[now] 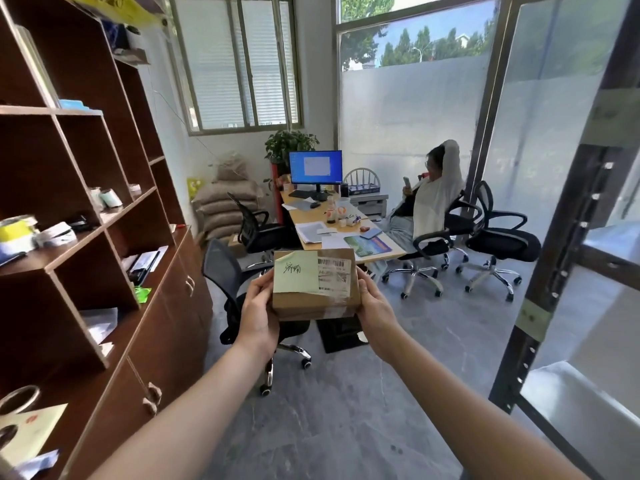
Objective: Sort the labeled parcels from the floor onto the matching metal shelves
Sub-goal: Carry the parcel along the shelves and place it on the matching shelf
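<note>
Brown cardboard parcel (316,287), small, taped, w/ pale green sticky note (296,272) (handwritten, can't read it reliably) next to a white printed barcode label (333,274) on the top face; held at chest height, mid-air, centre of view, well above the grey tiled floor (346,410). Left hand (258,317) cups the left side, right hand (375,313) the right side; fingers of both curl under and around the box, thumbs on the upper edges, so both hands are closed on it. Step in hand, as I judge: read the note, then carry to the matching shelf. To do it well: keep box level w/ label face up, keep thumbs off the note so it stays legible and stuck, check the note vs. shelf tag before setting down. Dark metal shelf rack (540,306) w/ perforated upright stands at right edge, near; its light shelf boards (588,403) are partly in frame, tags not legible from here. Turn right reqd. Room: office, brown wooden bookcase (104,209) at left w/ tape rolls and papers; long light wooden desk (346,237) w/ monitor (315,167) ahead; black mesh office chair (228,282) directly behind the parcel, more chairs right; a seated person (429,195) at the desk w/ a phone. Frosted windows, daylight. No other parcels visible on the floor in this frame.
</note>
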Tool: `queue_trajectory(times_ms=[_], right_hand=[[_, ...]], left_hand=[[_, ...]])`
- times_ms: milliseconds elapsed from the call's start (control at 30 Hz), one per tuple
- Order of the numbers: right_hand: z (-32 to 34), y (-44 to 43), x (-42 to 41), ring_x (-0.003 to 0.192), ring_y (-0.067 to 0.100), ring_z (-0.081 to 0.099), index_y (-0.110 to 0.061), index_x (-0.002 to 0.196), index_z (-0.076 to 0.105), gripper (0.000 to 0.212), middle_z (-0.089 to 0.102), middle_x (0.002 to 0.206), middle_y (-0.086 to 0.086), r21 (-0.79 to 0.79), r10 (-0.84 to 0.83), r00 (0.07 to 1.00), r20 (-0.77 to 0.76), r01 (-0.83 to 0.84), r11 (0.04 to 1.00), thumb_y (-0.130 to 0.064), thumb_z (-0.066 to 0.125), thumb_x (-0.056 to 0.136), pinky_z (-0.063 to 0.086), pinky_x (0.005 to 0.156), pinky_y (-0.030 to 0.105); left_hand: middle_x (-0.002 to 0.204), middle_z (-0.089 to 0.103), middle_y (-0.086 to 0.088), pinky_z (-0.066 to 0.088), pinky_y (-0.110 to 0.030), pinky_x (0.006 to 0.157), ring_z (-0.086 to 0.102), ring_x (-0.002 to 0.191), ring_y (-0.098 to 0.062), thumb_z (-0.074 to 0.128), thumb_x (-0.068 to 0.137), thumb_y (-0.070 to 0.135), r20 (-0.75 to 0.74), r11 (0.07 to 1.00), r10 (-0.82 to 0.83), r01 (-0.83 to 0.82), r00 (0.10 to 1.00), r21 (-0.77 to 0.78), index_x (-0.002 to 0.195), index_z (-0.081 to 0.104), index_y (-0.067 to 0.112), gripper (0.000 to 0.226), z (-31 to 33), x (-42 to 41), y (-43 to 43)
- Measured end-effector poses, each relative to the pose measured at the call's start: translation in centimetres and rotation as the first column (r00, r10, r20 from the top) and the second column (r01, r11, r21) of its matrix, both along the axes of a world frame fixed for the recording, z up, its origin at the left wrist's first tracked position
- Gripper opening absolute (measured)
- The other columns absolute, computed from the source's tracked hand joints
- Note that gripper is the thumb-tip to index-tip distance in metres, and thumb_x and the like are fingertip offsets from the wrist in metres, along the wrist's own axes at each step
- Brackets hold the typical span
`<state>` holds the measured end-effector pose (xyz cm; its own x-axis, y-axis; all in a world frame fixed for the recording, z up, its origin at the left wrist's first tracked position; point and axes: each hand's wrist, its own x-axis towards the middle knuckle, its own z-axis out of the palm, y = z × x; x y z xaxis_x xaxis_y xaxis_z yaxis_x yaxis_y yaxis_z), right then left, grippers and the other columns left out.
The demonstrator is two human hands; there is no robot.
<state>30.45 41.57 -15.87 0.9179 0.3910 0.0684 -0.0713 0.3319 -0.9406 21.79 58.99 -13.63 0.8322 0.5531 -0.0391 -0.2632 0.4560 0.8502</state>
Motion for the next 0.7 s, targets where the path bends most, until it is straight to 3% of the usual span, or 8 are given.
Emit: queue_trajectory(times_ms=[167,267,433,700], right_hand=[[-0.5,-1.7,2.1,0.123,0.022,0.060,-0.050,0.112,0.065,0.037,0.068,0.127,-0.001,-0.008,-0.024,1.000,0.000,0.024,1.000,-0.030,0.035,0.106,0.044,0.108,0.048],[-0.9,-2.5,3.5,0.122,0.021,0.061,-0.048,0.114,0.064,0.034,0.068,0.127,0.000,-0.009,-0.051,0.998,-0.025,0.051,0.999,-0.029,0.036,0.106,0.044,0.108,0.046],[-1.6,-2.4,5.5,0.126,0.020,0.058,-0.050,0.112,0.067,0.036,0.064,0.133,0.000,-0.017,-0.073,0.997,-0.034,0.073,0.997,-0.030,0.037,0.105,0.042,0.110,0.045],[-1.4,-1.0,9.0,0.114,0.015,0.064,-0.026,0.143,0.048,0.039,0.065,0.131,0.003,-0.037,-0.091,0.996,-0.023,0.091,0.995,-0.022,0.030,0.108,0.053,0.084,0.025]], left_hand=[[0.115,0.071,-0.011,0.046,-0.050,0.102,0.063,0.114,-0.031,0.045,0.102,0.013,0.002,0.999,-0.030,0.030,1.000,0.025,0.111,0.066,0.022,0.024,-0.1,2.8,-1.6],[0.109,0.071,-0.008,0.051,-0.041,0.089,0.065,0.102,-0.025,0.043,0.103,0.011,0.007,0.999,-0.041,0.041,0.999,0.021,0.110,0.065,0.020,0.025,-0.4,4.3,-2.3],[0.113,0.071,-0.009,0.050,-0.037,0.081,0.064,0.100,-0.024,0.043,0.103,0.012,-0.008,0.997,-0.083,0.083,0.997,-0.003,0.110,0.063,0.022,0.023,-0.9,6.4,-2.3],[0.128,0.069,-0.014,0.047,-0.045,0.098,0.062,0.120,-0.032,0.049,0.100,0.013,-0.020,0.988,-0.149,0.149,0.989,-0.032,0.110,0.068,0.024,0.023,-1.5,11.3,0.3]])
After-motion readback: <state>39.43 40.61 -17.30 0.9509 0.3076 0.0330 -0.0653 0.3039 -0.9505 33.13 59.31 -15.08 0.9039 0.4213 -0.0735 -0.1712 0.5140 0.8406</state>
